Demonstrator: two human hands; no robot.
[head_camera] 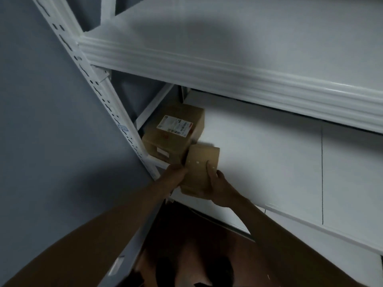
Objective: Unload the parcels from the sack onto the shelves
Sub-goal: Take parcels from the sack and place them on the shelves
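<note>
A small plain brown cardboard parcel (200, 167) is at the front left of the lower white shelf (269, 162), held between both hands. My left hand (173, 176) grips its left side and my right hand (218, 188) grips its right side, with a finger lying across the top face. Just behind and left of it a larger brown box (174, 133) with a white shipping label sits in the shelf's left corner, touching or nearly touching the small parcel. The sack is out of view.
The upper white shelf (228, 75) overhangs close above the lower one. A perforated white upright post (107, 100) runs diagonally at the left, with a grey wall (41, 121) beyond. Dark reddish floor (196, 245) lies below the shelf edge.
</note>
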